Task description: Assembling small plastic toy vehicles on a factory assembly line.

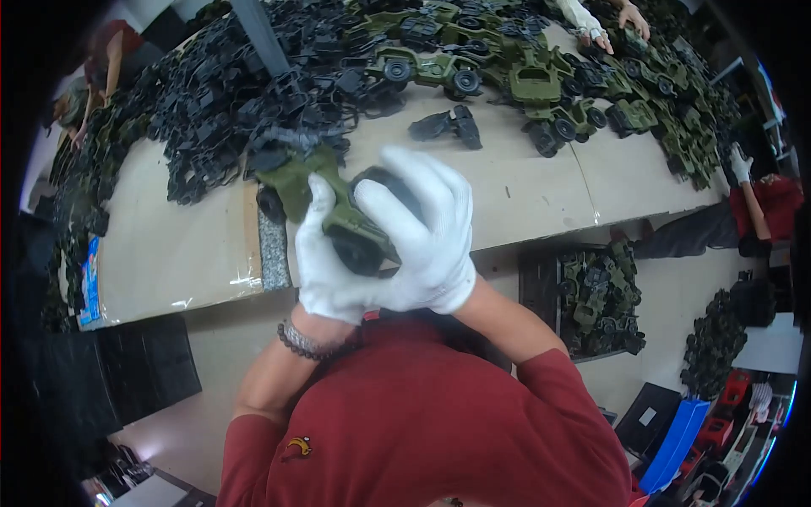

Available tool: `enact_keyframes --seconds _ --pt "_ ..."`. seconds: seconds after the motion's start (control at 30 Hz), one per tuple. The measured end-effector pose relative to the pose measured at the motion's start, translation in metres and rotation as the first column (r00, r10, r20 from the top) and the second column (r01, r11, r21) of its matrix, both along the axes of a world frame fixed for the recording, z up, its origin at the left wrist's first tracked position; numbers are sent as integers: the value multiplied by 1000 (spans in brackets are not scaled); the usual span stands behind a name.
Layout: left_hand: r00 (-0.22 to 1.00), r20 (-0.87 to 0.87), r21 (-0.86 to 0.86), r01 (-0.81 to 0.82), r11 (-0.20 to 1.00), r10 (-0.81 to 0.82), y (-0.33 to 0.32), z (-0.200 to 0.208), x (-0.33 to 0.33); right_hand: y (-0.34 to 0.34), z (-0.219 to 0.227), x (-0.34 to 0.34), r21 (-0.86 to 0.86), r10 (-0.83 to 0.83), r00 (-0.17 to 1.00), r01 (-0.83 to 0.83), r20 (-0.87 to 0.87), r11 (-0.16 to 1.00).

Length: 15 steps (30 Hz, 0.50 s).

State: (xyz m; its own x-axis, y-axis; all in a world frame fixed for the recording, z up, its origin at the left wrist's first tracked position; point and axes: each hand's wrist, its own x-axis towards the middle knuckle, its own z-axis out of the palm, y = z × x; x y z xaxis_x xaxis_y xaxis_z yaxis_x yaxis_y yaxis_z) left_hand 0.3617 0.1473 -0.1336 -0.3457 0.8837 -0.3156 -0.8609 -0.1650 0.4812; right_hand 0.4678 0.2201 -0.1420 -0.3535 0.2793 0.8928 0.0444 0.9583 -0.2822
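Both my hands wear white gloves and hold a green toy jeep (297, 191) with dark wheels above the table's near edge. My left hand (325, 266) grips its near side, thumb raised against the green body. My right hand (435, 224) curls its fingers over the right end, around a dark wheel; the palm side and part of the toy are hidden. Behind the jeep lies a large heap of loose dark plastic parts (228, 110). Two dark moulded pieces (446, 127) rest apart on the table (515, 182).
Several green toy jeeps (427, 69) stand along the far side and right of the table. A grey post (260, 38) rises from the dark heap. A crate of green toys (600, 300) sits below the edge at right. Other people's hands (604, 25) work at the far right.
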Motion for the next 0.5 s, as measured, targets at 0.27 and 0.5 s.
enact_keyframes --seconds 0.27,0.5 --pt "647 -760 -46 -144 989 59 -9 -22 11 27 0 -16 -6 84 996 -84 -28 996" --pt "816 -477 -76 -408 910 326 -33 -6 -143 100 -9 64 -2 -462 880 465 107 886"
